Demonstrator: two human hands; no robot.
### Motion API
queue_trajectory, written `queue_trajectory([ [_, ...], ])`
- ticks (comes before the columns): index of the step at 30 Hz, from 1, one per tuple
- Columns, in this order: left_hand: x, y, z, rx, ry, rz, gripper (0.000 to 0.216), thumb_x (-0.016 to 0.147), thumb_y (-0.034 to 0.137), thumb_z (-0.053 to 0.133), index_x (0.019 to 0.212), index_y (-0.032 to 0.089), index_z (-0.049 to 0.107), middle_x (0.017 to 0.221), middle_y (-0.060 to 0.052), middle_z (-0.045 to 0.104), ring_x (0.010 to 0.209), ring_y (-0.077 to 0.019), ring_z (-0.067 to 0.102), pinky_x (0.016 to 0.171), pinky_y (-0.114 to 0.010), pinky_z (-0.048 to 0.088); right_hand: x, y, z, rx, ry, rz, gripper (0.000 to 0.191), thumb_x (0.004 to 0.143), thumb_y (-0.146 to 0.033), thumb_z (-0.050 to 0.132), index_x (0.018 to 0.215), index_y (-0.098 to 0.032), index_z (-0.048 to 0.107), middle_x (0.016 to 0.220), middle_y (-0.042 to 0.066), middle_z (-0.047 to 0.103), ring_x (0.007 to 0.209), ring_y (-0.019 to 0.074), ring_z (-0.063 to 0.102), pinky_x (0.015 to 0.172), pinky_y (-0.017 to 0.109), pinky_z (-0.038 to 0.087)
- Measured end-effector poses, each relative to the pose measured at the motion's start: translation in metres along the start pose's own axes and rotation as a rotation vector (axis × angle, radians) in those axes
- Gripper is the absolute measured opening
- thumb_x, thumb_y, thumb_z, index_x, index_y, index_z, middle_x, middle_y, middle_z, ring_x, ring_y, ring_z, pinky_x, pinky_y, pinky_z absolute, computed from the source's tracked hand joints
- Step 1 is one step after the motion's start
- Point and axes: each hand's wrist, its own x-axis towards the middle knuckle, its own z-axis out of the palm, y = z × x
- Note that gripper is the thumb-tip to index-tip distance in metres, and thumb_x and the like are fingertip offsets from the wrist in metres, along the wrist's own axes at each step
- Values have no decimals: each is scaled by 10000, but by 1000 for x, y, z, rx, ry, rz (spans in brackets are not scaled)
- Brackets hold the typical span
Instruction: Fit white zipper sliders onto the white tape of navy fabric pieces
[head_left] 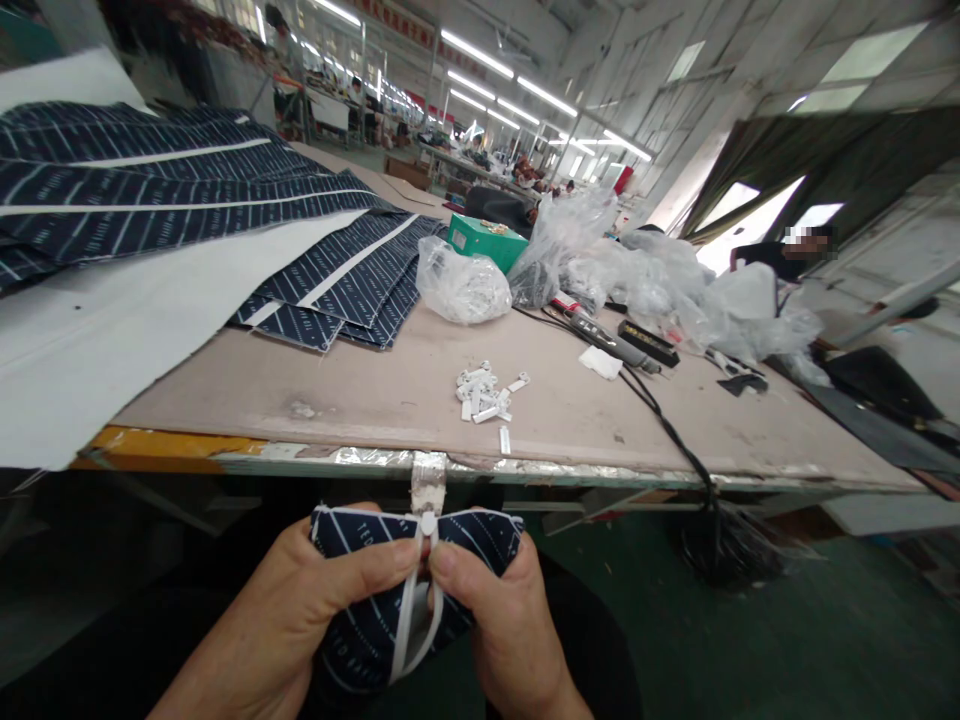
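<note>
Just below the table's front edge I hold a navy striped fabric piece (360, 640) with a white zipper (405, 630) down its middle. My left hand (300, 590) grips the left half, its thumb beside the zipper. The right half is pinched by my right hand (502, 610), thumb also near the zipper. A white zipper slider (428, 524) sits at the top end, against a metal bracket (428, 485) fixed to the table edge. Below it the two zipper tapes bow apart. On the table beyond lies a small pile of white zipper pulls (484, 392), one apart from the rest.
Stacked navy striped fabric panels (187, 185) and a white sheet (150, 330) cover the table's left. A plastic bag (465, 285), a green box (484, 240), a black cable (667, 420) and heaped clear plastic (675, 280) lie behind and right. A person (780, 258) is at far right.
</note>
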Motion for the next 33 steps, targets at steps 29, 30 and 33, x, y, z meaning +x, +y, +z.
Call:
queue_trajectory([
  [29,12,2,-4,201,79,146,309,609,471,942,714,210,815,708,-33,811,653,-243,721,663,-325,581,12,-4,0,-110,26,-51,297,756,-411,881,780,-146,751,683,-6,652,617,132,534,643,269,495],
  [30,11,1,-7,226,77,138,332,622,503,933,729,211,818,715,-37,815,678,-258,736,681,-333,590,11,-4,-3,-133,20,-49,304,758,-421,881,790,-149,750,690,-5,661,620,133,543,650,269,499],
  [33,6,-9,-18,271,80,102,406,593,578,936,760,221,835,743,-56,836,722,-286,758,693,-338,609,3,-6,-11,-231,-31,-36,322,776,-439,872,901,-158,778,781,20,724,689,161,609,727,292,533],
])
